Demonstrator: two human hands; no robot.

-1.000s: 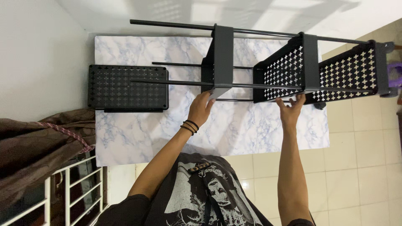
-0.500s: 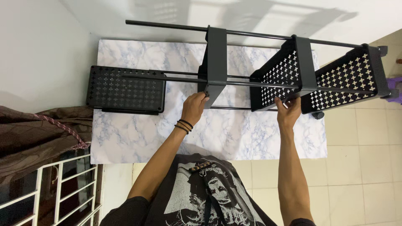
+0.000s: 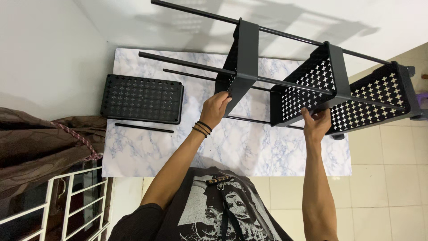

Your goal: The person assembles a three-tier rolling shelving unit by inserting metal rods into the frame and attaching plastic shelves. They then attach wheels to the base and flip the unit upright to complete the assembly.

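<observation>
A person looks down at a black plastic shelving rack with perforated trays threaded on thin black metal poles [image 3: 285,85], lifted clear of a white marble-patterned mat [image 3: 249,147] on the floor. The left hand [image 3: 215,108] curls its fingers around the lower corner of the tray nearest the bare pole ends, at about 12 o'clock from the person's chest. The right hand [image 3: 317,126] closes on the lower edge of the middle tray, toward 2 o'clock. Gripping two trays probably keeps the long frame steady. A loose black perforated tray [image 3: 142,98] lies flat on the mat at 10 o'clock, with a single loose black pole [image 3: 143,128] just beside its near edge. Compared with half a second ago, the rack is higher and more tilted, its wheeled end sloping down toward 3 o'clock.
</observation>
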